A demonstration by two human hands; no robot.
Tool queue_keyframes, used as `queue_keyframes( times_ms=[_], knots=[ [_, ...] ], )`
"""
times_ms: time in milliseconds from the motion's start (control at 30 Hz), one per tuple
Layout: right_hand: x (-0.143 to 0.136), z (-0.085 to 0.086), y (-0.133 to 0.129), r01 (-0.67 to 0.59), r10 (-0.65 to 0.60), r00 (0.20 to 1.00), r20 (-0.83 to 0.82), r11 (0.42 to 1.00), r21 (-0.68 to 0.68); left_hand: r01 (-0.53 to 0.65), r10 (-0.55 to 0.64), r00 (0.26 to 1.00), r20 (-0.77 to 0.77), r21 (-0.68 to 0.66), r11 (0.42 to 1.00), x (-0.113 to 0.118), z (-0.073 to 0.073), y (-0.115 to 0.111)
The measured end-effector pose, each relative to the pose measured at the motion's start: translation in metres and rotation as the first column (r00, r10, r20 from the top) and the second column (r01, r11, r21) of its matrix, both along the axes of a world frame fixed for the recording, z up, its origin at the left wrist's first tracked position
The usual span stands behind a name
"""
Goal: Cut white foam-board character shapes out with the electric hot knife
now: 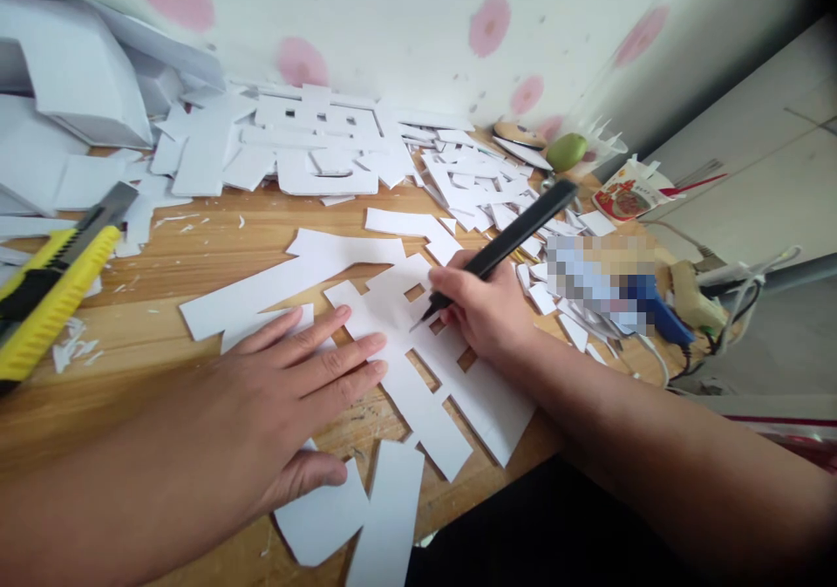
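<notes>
A white foam-board cutout [405, 334] with small rectangular openings lies flat on the wooden table. My left hand [294, 386] is spread over it, fingertips resting on its left edge and nothing held. In my right hand [490, 308] is a slim black craft knife [513, 234], gripped like a pen. Its thin pointed tip touches the board near the openings or hovers just above; I cannot tell which. Around the cutout are a long angled white strip [288, 277] behind my left fingers and loose white pieces [389, 504] nearer to me.
A yellow utility knife [58, 282] stands out large at the left. White cut pieces [327, 168] are heaped along the wall, beside a folded white form [85, 72]. To the right are a paper cup [628, 190], a green fruit [568, 151], a blue-handled tool [660, 308] and cables [751, 299].
</notes>
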State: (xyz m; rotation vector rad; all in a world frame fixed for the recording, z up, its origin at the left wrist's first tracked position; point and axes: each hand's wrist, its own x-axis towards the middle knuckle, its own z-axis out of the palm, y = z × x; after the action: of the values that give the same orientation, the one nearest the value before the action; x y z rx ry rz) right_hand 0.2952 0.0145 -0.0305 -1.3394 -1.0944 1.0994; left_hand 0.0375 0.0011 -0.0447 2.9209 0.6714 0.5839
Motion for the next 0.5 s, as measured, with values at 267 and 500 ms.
queue_keyframes(
  times_ms=[267, 500],
  knots=[
    [-0.01, -0.005, -0.013, 0.009, -0.017, 0.997, 0.079, 0.995, 0.096, -0.016, 0.016, 1.0, 0.005, -0.015, 1.0, 0.002, 0.003, -0.002],
    [-0.009, -0.003, -0.013, -0.006, -0.007, 0.99, 0.143, 0.996, 0.086, -0.02, 0.02, 1.0, 0.002, -0.029, 0.999, 0.0, 0.002, -0.004]
  ],
)
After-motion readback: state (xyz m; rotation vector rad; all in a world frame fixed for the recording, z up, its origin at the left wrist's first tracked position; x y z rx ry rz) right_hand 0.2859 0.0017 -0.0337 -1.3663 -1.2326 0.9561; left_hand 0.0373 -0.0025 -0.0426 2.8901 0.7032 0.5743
